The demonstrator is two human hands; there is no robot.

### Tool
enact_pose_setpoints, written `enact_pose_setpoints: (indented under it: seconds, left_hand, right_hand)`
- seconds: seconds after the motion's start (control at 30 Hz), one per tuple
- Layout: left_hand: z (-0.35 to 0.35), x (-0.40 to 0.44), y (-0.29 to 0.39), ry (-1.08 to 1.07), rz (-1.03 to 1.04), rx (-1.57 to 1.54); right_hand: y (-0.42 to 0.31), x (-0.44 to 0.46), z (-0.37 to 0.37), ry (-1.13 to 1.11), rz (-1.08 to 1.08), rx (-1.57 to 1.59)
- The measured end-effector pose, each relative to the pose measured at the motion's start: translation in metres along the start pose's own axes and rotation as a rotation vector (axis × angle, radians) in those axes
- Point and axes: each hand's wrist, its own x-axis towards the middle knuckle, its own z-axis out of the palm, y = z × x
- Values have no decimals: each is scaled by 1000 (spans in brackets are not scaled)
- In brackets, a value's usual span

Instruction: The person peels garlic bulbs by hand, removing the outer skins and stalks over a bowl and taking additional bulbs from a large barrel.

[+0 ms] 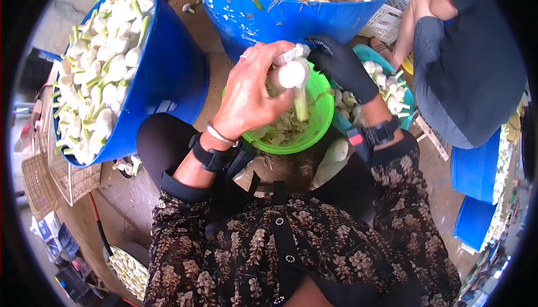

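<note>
My bare left hand is closed around garlic bulbs above the green basin. One white garlic bulb faces me, its pale green stem pointing down. Another whitish bulb shows just above it, between my two hands. My right hand, in a black glove, is right beside that upper bulb with its fingers curled. Whatever those fingers hold, if anything, is hidden. Below both hands stands the bright green basin, with peeled skins and leaf scraps inside.
A blue tub heaped with garlic stands at left. Another blue tub with garlic is ahead. Right of the green basin sits a teal basin of trimmed garlic. A person in dark clothes sits at right, near more blue tubs.
</note>
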Motion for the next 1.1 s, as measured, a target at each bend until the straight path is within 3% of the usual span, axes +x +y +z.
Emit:
enact_pose_setpoints:
  seconds: [0.03,0.07,0.13,0.2,0.3,0.4,0.43,0.53,0.67,0.7,0.8,0.87,0.93,1.03,1.1]
  left_hand:
    - [0,-1,-1,25,-8,36]
    - [3,-2,-3,52,-12,75]
    - [8,-2,-1,23,-94,121]
    - [15,-5,-5,-4,-99,3]
    - [21,-8,-22,-33,-336,-608]
    - [21,-2,-11,0,-440,-822]
    - [23,-3,-12,30,-395,-677]
    - [28,-3,-12,117,-426,-819]
    - [28,2,-21,260,-401,-1026]
    - [34,5,-28,352,-521,-1051]
    - [36,11,-35,234,-570,-769]
    - [57,-4,-59,2,-219,-237]
    - [72,-25,-57,-256,-121,81]
    - [58,-33,-39,-479,-113,203]
    - [36,-25,-28,-461,-125,255]
  right_hand:
    - [-11,-7,1,-106,72,267]
    - [-22,-14,3,-170,89,281]
    - [-29,-23,26,-200,-78,340]
    - [-31,-29,32,-136,-51,232]
    - [-42,-31,21,-117,-5,231]
    - [-41,-34,18,-77,-18,228]
    - [-44,-33,23,-51,-78,192]
    - [-63,-40,17,-142,184,330]
    - [-67,-40,14,-145,253,711]
    - [-68,-39,13,-166,228,734]
    - [-62,-35,9,-220,149,809]
    - [-56,-34,7,-129,184,775]
    - [-57,-32,7,-99,199,776]
    - [-48,-30,0,-118,168,745]
    - [-53,-27,5,-6,216,684]
